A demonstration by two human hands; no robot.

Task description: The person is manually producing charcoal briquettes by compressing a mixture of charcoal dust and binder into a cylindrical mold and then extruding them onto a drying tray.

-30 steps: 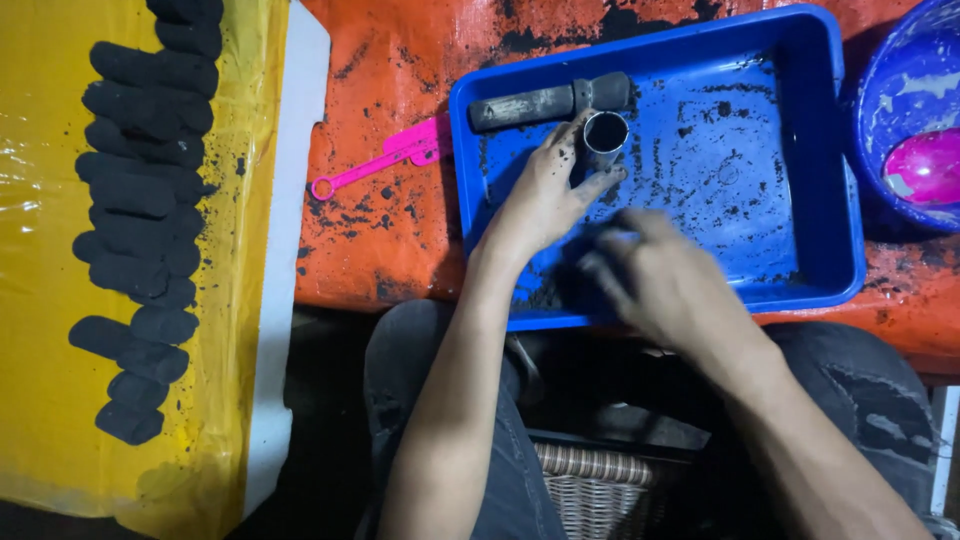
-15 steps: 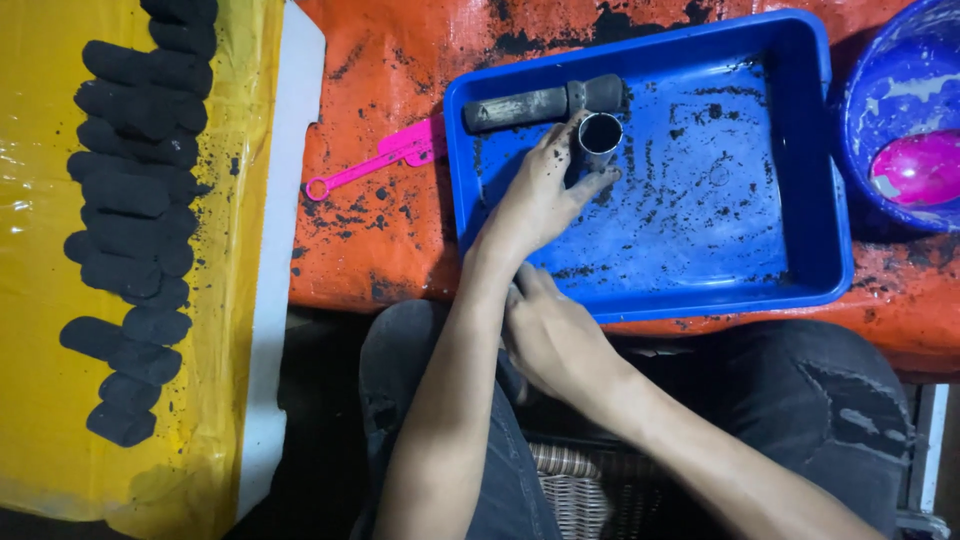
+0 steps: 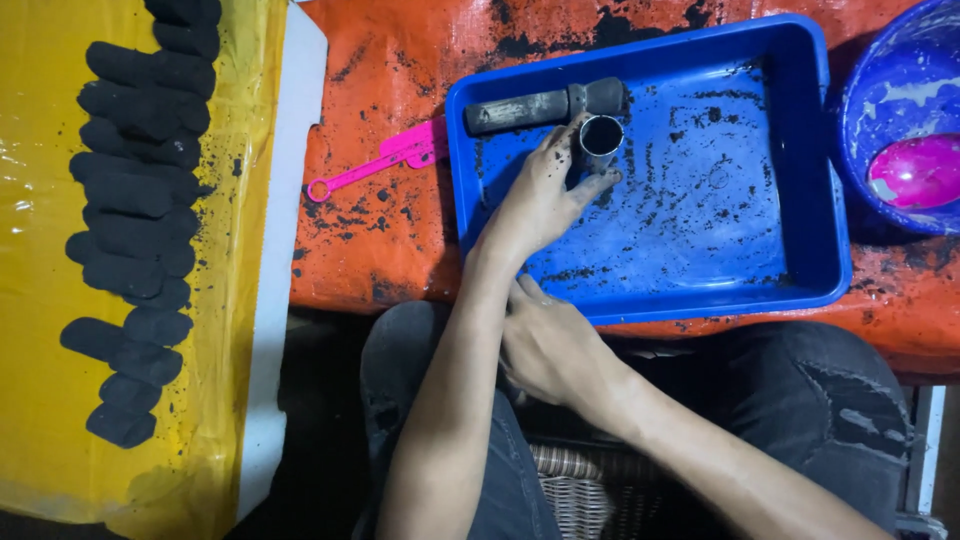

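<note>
Head view looking straight down: left hand (image 3: pixel 540 195) is inside the blue tray (image 3: pixel 800 150), fingers wrapped around a short upright metal tube (image 3: pixel 600 140) with its open end facing up. So that hand's gripping the tube, which stands in the tray's far left part. Just behind it, touching or nearly so, lies a dark grey plunger (image 3: pixel 545 105) on its side along the tray's far wall. Tray floor is speckled with black crumbs.

Right hand (image 3: pixel 550 345) is down off the tray's near edge, over the lap, fingers loosely curled and tucked against the left forearm; can't tell if it's holding anything.

Pink scoop (image 3: pixel 385 160) lies on the orange sheet (image 3: pixel 400 60) just left of the tray. Way off left, a row of black briquettes (image 3: pixel 130 230) sits on a yellow sheet (image 3: pixel 40 300). Blue bowl (image 3: pixel 890 90) with a pink thing (image 3: pixel 918 170) in it at the far right corner.
</note>
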